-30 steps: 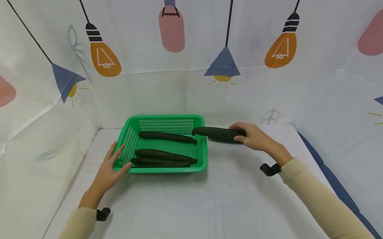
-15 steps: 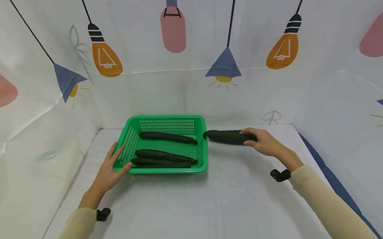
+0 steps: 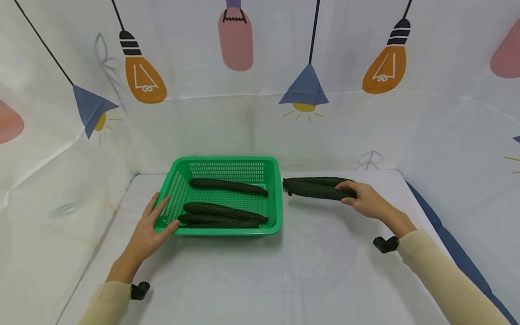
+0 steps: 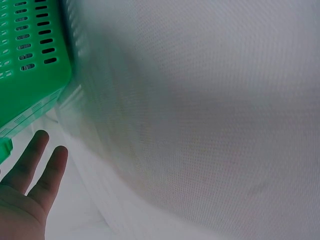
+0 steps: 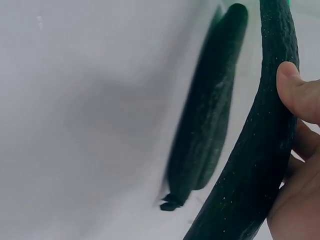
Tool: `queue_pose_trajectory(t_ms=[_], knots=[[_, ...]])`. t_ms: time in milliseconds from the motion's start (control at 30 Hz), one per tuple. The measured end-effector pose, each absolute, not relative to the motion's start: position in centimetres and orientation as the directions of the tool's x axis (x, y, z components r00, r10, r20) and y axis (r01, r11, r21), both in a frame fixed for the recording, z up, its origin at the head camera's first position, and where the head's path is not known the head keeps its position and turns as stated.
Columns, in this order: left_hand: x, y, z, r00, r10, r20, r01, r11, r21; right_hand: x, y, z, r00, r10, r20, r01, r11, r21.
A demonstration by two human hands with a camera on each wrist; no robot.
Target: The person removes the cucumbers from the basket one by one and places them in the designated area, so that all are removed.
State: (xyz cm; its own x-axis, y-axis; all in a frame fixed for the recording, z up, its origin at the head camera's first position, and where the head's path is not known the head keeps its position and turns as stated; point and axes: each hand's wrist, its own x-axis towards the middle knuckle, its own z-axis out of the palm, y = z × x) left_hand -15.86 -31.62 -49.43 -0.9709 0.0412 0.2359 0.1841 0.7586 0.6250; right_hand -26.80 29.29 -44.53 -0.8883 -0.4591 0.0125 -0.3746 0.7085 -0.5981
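Observation:
My right hand [image 3: 365, 196] pinches a dark green cucumber [image 5: 252, 140] between thumb and fingers, just right of the basket. Beyond it two more cucumbers [image 5: 202, 115] lie side by side on the white table in the right wrist view; the head view shows part of one cucumber [image 3: 326, 179] behind the held one. Several cucumbers [image 3: 226, 210] lie lengthwise in the green perforated basket [image 3: 276, 203], one near its back and the others along its front. At the basket's left front corner rests my left hand [image 3: 145, 235], fingers straight and spread, thumb at the front rim.
A white cloth covers the table [image 3: 252, 291]. White sheeting printed with hanging lamps [image 3: 305, 85] rises behind and on both sides. The basket stands close to the back sheet. Dark blue fabric [image 3: 451, 253] runs along the table's right edge.
My right hand has moved right and slightly toward me with the cucumber, whose tip has left the basket's right rim. My left hand and the basket have stayed in place.

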Motion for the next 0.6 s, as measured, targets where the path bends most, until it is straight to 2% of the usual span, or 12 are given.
queue_pose_trajectory(t_ms=[600], knots=[[-15.9,-31.5,-49.4,-0.971,0.036,0.236,0.179,0.763,0.622,-27.4,28.0,-48.6,-0.887,-0.460,0.047,-0.394,0.699,-0.596]])
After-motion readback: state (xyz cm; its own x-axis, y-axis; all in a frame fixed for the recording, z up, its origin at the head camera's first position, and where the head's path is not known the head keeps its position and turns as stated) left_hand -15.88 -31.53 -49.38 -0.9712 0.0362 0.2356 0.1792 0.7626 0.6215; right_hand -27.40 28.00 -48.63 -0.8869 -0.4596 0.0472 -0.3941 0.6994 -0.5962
